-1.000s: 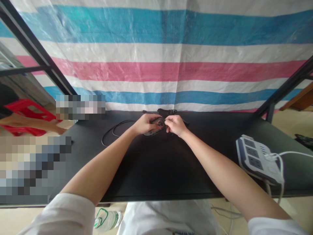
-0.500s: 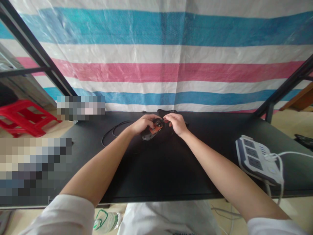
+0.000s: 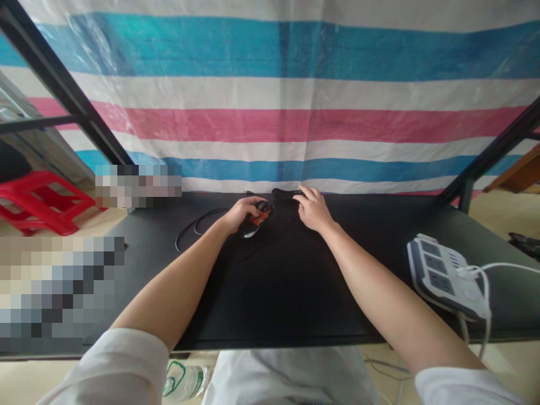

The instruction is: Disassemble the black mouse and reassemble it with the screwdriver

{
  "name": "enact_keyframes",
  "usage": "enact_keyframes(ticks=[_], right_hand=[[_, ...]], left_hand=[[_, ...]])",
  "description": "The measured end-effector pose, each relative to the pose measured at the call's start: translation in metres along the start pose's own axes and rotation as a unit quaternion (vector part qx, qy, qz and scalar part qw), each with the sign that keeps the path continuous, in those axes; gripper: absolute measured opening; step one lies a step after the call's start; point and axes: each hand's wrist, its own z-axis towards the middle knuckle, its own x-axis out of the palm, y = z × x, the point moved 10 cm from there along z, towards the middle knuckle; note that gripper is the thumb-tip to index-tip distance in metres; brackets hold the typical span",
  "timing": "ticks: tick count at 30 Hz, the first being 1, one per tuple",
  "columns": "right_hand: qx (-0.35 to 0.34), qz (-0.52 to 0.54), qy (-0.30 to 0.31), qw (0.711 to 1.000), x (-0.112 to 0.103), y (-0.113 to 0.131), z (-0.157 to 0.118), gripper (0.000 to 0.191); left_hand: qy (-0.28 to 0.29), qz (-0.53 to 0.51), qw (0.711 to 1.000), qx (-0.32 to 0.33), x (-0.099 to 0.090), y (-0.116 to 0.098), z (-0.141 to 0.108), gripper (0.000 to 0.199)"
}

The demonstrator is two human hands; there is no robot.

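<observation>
My left hand (image 3: 245, 212) grips an opened black computer mouse (image 3: 250, 232), fingers behind it and thumb on its inner side. An orange circuit board (image 3: 261, 217) shows inside the mouse, which is tilted above the table. A thin black cable (image 3: 182, 235) lies looped to the left of that hand. My right hand (image 3: 314, 208) is apart from the mouse, its fingers stretched toward a slim black object (image 3: 283, 194) at the table's back edge. That object's kind is unclear, and I cannot tell whether the fingertips touch it.
A white power strip (image 3: 449, 278) with plugged-in white cables sits at the right of the black table (image 3: 287, 298). Striped sheeting (image 3: 261, 124) hangs behind. A red stool (image 3: 46, 199) stands beyond the left side, and a clear bottle (image 3: 185, 382) is on the floor below.
My right hand has left the mouse and moved right and slightly back, its fingers opening. My left hand has shifted a little left with the mouse, which has tilted.
</observation>
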Motion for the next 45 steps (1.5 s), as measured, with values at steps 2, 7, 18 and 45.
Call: enact_keyframes(ticks=[2, 7, 18, 45], right_hand=[[-0.009, -0.015, 0.028, 0.999, 0.007, 0.006, 0.000, 0.044], [0.018, -0.030, 0.056, 0.998, 0.017, 0.003, 0.000, 0.038], [0.069, -0.054, 0.072, 0.994, 0.018, -0.004, -0.001, 0.034], [0.039, 0.024, -0.100, 0.994, -0.001, -0.013, 0.002, 0.018]], left_hand=[[-0.001, -0.006, 1.000, 0.009, -0.001, -0.001, 0.001, 0.046], [0.004, -0.007, 1.000, 0.013, -0.001, 0.000, 0.002, 0.043], [-0.002, 0.006, 1.000, 0.015, -0.001, -0.001, 0.000, 0.044], [-0.026, -0.011, 1.000, 0.000, -0.007, 0.004, 0.002, 0.056]])
